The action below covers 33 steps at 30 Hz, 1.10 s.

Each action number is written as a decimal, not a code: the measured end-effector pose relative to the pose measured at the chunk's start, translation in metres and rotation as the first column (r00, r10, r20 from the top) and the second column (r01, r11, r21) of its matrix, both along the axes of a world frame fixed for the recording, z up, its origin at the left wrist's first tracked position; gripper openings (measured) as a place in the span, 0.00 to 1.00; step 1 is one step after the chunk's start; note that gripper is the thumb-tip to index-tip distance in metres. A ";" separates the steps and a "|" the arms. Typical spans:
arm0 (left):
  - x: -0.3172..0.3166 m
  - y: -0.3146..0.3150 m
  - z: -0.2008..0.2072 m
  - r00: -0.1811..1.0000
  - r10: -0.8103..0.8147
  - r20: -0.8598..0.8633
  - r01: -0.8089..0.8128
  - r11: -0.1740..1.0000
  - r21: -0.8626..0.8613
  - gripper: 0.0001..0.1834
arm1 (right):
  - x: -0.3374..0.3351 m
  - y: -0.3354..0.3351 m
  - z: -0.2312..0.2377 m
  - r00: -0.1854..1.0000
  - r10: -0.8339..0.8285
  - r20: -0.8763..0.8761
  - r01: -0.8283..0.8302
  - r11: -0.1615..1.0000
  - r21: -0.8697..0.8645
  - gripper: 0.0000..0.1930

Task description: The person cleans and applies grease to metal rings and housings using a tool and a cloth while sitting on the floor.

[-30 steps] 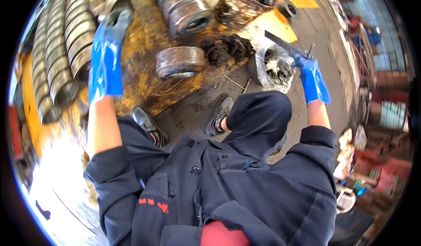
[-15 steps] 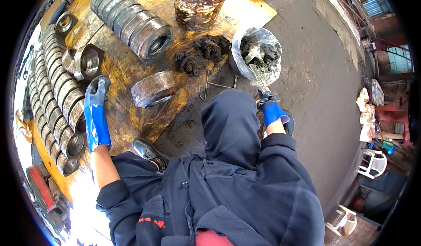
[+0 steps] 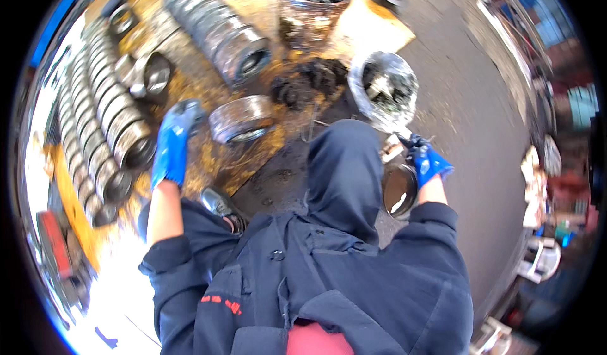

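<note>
My left hand [image 3: 179, 130], in a long blue glove with dark fingertips, hovers left of a single thick metal ring [image 3: 241, 118] lying on the stained yellow board. Its fingers are blurred but look loosely stretched, with nothing seen in them. My right hand [image 3: 427, 157], also gloved, is closed around a brush-like tool with a pale flat part [image 3: 393, 147]; motion blurs its exact kind. The tool is above the near rim of a round container [image 3: 399, 193] with dark, shiny contents. Just beyond stands a bucket lined with clear plastic [image 3: 383, 116], holding dark greasy matter.
Rows of metal rings [image 3: 129, 143] lie at the left, and a thicker stack [image 3: 218, 32] lies farther back. A grimy basket of rings [image 3: 310, 26] stands behind dark clumps [image 3: 306, 84]. My knee [image 3: 341, 165] rises between my hands. White chairs [image 3: 539, 259] stand far right.
The view has shifted, moving the scene right in the picture. My right hand has drawn back from the plastic-lined bucket with the tool, uncovering the round container. My left hand is closer to the single ring.
</note>
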<state>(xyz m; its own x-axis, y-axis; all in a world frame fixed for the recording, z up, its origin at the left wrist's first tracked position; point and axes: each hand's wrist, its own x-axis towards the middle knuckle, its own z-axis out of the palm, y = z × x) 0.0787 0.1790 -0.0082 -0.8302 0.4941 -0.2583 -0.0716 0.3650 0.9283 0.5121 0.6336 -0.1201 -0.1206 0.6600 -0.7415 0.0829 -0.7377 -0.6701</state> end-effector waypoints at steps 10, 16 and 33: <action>0.083 0.033 -0.111 0.522 0.005 0.853 -0.359 0.909 0.214 0.24 | -0.284 -0.107 0.178 0.504 0.852 0.142 -0.804 0.403 0.438 0.11; 0.105 0.048 -0.172 0.912 0.279 0.301 -0.370 0.877 0.307 0.29 | -0.401 -0.147 0.044 0.078 0.834 0.547 -0.939 -0.122 0.320 0.18; 0.070 0.117 -0.189 0.423 0.767 0.483 -0.793 0.571 -0.212 0.27 | -0.455 -0.239 -0.029 0.015 0.660 0.751 -0.996 -0.058 0.071 0.21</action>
